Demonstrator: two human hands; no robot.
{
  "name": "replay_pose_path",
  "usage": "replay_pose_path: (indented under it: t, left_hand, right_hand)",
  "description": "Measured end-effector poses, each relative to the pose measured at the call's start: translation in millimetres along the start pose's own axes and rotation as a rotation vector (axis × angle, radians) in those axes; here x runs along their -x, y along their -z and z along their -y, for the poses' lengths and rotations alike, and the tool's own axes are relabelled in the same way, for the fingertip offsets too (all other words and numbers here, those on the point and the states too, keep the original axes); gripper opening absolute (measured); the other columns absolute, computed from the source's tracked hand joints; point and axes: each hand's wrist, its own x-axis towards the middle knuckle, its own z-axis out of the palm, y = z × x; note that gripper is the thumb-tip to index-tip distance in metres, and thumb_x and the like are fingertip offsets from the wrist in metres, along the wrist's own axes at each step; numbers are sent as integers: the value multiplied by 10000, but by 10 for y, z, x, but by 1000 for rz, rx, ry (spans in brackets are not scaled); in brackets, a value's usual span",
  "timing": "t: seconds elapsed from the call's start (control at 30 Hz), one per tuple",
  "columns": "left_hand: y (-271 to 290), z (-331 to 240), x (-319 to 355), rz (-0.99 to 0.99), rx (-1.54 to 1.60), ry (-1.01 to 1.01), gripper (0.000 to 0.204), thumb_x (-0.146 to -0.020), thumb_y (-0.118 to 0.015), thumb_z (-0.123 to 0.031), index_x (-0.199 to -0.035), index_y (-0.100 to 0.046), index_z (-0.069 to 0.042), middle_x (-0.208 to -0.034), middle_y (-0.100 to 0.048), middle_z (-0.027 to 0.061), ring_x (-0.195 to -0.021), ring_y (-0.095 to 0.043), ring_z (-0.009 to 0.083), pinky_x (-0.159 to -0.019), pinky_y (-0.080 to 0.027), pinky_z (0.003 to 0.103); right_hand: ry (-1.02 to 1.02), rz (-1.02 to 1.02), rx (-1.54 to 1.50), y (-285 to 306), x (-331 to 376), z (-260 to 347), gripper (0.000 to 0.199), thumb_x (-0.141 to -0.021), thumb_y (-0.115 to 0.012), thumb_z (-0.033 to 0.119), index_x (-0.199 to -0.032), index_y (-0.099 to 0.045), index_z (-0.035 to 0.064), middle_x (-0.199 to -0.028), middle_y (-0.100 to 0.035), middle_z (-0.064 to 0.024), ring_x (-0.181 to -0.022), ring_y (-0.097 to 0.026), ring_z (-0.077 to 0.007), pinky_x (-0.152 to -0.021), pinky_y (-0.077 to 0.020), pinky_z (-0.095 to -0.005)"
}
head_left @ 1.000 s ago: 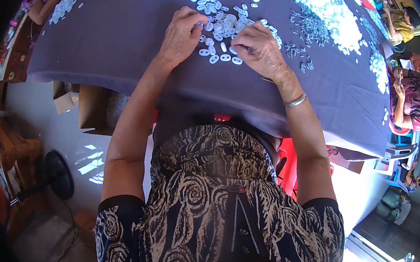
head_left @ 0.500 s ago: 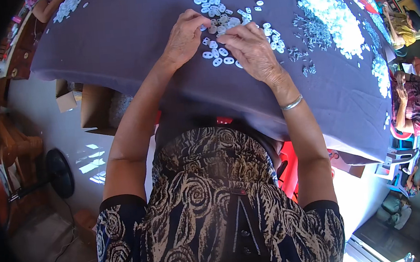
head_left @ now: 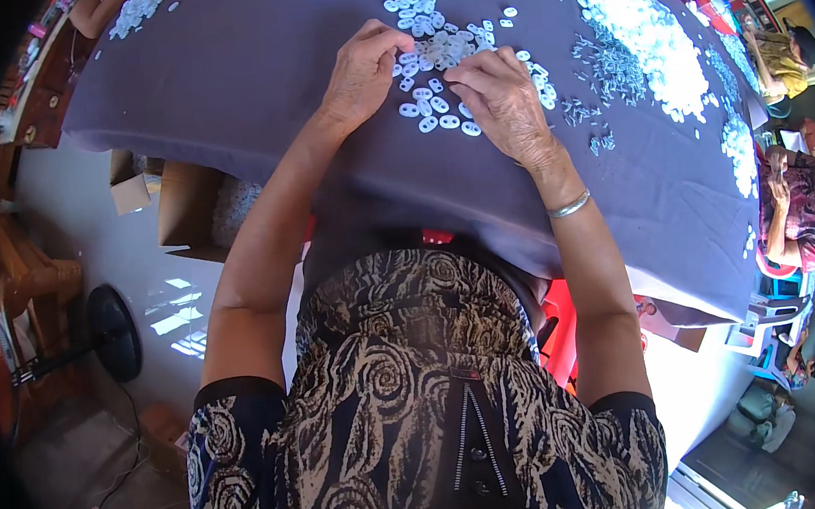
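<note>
Small pale oval pieces with two holes lie scattered on the dark tablecloth, just on my side of both hands. Over the left edge of this group is my left hand, its thumb and fingertips pinched together. Across a narrow gap, my right hand also has its fingers drawn into a pinch. What either pinch holds is hidden or too small to make out. Between and beyond the fingertips sits a heap of duller, translucent pieces. More white oval pieces show along the right side of my right hand.
Small dark metal pins or screws are heaped right of my hands, beside a large bright white pile. Open cardboard boxes stand below the table's left edge, near a black fan. Other people sit at the right.
My right hand has shifted slightly right, widening the gap between my fingertips. The left hand stays nearly in place, still pinched. The whole view has moved a little.
</note>
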Motion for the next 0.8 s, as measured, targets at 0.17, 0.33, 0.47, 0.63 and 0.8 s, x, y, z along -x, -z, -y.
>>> replay_pose_path:
  t: [0.17,0.33,0.47,0.63,0.8]
  left_hand:
    - [-4,-28,6,22,-40,2,192,-848,-483,92,-928,-615,-23,-888,-578,69,-790,-594,196,-701,-465,287]
    - [-10,-41,-16,-8,-25,-25,192,-849,-487,90,-938,-615,-23,-881,-579,68,-772,-592,193,-689,-470,283]
    - [-12,-99,-18,-87,16,-59,185,-814,-523,86,-901,-616,-49,-837,-562,90,-731,-588,238,-640,-470,323]
    - [-9,-269,18,-81,34,-50,175,-802,-555,75,-915,-623,-39,-846,-571,83,-725,-592,216,-614,-471,306]
    - [-49,-548,18,6,70,-35,193,-789,-597,48,-961,-611,-38,-866,-581,81,-734,-593,221,-605,-476,302]
  right_hand:
    - [15,43,13,-65,-52,45,196,-743,-697,65,-934,-672,105,-881,-596,-17,-823,-528,-218,-743,-445,-340]
    - [24,95,18,-83,-55,68,188,-750,-696,73,-931,-656,102,-857,-587,-29,-810,-540,-229,-744,-442,-359]
    - [6,28,-58,-117,-61,34,175,-732,-698,56,-894,-635,76,-843,-582,-41,-799,-549,-242,-738,-440,-367]
    - [-71,101,-135,-43,-28,-9,185,-700,-689,20,-835,-564,36,-812,-578,-65,-791,-557,-260,-732,-440,-369]
    - [-36,2,-183,-21,16,-6,183,-722,-680,10,-857,-558,32,-803,-574,-83,-753,-567,-274,-714,-457,-364]
